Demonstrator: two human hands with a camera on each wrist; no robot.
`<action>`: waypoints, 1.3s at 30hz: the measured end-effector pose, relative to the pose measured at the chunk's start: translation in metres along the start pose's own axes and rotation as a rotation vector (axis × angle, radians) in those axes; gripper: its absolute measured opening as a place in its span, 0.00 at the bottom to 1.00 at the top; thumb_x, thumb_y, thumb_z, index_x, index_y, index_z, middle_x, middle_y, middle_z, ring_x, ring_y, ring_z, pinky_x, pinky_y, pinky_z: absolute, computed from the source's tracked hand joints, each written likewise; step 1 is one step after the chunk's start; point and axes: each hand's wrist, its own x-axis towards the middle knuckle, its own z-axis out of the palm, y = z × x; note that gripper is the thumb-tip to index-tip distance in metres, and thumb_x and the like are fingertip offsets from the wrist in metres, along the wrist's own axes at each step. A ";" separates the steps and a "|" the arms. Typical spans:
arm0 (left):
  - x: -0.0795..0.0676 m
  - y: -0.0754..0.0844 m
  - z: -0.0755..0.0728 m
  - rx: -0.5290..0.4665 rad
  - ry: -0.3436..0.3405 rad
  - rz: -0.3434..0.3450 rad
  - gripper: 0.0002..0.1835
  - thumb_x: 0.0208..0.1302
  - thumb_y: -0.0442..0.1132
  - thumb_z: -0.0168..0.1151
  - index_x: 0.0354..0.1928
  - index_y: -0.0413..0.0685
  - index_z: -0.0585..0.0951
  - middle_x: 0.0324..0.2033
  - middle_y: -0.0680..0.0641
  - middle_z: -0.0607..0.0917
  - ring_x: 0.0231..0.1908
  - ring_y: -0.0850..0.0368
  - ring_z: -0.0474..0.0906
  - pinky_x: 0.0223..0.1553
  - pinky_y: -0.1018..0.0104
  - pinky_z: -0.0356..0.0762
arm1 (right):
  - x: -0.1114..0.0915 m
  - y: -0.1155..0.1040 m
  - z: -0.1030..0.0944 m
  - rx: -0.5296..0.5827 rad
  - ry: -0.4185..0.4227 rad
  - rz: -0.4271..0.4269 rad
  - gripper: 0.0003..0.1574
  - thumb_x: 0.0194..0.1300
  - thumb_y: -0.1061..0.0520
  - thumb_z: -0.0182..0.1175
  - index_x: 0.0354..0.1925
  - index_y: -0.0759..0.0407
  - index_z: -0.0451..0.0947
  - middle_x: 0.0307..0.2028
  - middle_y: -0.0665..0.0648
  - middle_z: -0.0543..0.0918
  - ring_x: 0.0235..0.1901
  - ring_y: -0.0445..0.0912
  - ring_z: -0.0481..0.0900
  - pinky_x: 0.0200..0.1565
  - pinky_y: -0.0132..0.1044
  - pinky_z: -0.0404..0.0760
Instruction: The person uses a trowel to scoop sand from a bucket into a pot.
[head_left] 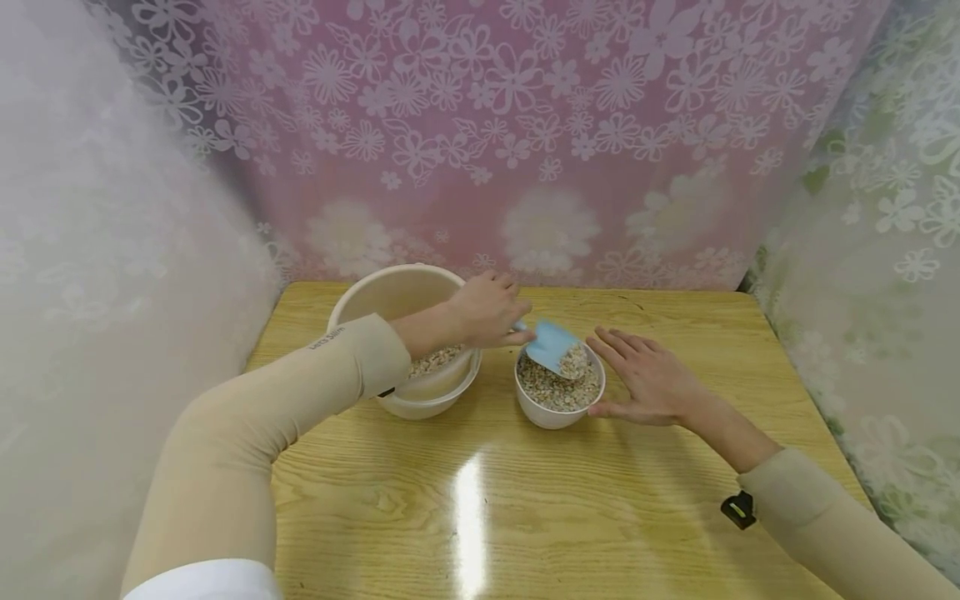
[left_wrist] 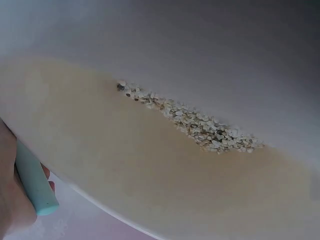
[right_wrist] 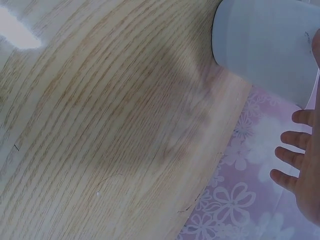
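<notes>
My left hand (head_left: 487,315) grips the handle of a light blue scoop (head_left: 552,342), reaching over the large cream basin (head_left: 427,408). The scoop tilts down into a small white bowl (head_left: 553,418), its front end carrying pale gravel-like bits. More of these bits (head_left: 551,393) fill the bowl nearly to the rim. In the left wrist view, the end of the scoop handle (left_wrist: 36,185) sticks out of the fist, and a patch of bits (left_wrist: 205,130) lies in the basin. My right hand (head_left: 651,379) is spread beside the bowl, thumb right at its side.
Both containers stand on a wood-grain table (head_left: 570,517), the basin left of the bowl. A pink flowered curtain (head_left: 480,167) hangs behind the table's back edge. Pale curtains rise along the left and right sides.
</notes>
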 end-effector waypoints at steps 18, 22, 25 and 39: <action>0.006 0.017 -0.010 0.098 -0.034 -0.023 0.36 0.80 0.71 0.34 0.60 0.53 0.81 0.52 0.47 0.87 0.57 0.50 0.82 0.64 0.55 0.79 | -0.002 -0.004 -0.001 -0.005 0.008 0.001 0.69 0.61 0.17 0.62 0.82 0.56 0.56 0.80 0.66 0.63 0.78 0.65 0.65 0.72 0.66 0.70; 0.006 0.019 -0.011 0.131 -0.036 -0.019 0.36 0.81 0.71 0.33 0.57 0.53 0.82 0.50 0.47 0.88 0.54 0.51 0.83 0.60 0.56 0.81 | -0.003 -0.005 -0.001 -0.010 0.017 -0.003 0.69 0.60 0.17 0.62 0.82 0.56 0.57 0.80 0.66 0.64 0.77 0.65 0.66 0.71 0.66 0.71; 0.005 0.019 -0.012 0.159 -0.019 -0.010 0.36 0.80 0.71 0.34 0.53 0.54 0.83 0.46 0.49 0.89 0.49 0.52 0.84 0.54 0.59 0.82 | -0.003 -0.005 -0.001 -0.011 0.018 -0.002 0.69 0.60 0.17 0.62 0.82 0.56 0.57 0.80 0.66 0.63 0.77 0.65 0.66 0.71 0.66 0.71; 0.003 0.019 -0.017 0.222 0.005 0.003 0.33 0.80 0.71 0.35 0.29 0.56 0.74 0.27 0.55 0.77 0.31 0.58 0.71 0.37 0.66 0.77 | -0.005 -0.007 -0.001 -0.022 0.025 -0.009 0.69 0.60 0.18 0.62 0.81 0.59 0.58 0.79 0.67 0.65 0.77 0.65 0.66 0.71 0.65 0.71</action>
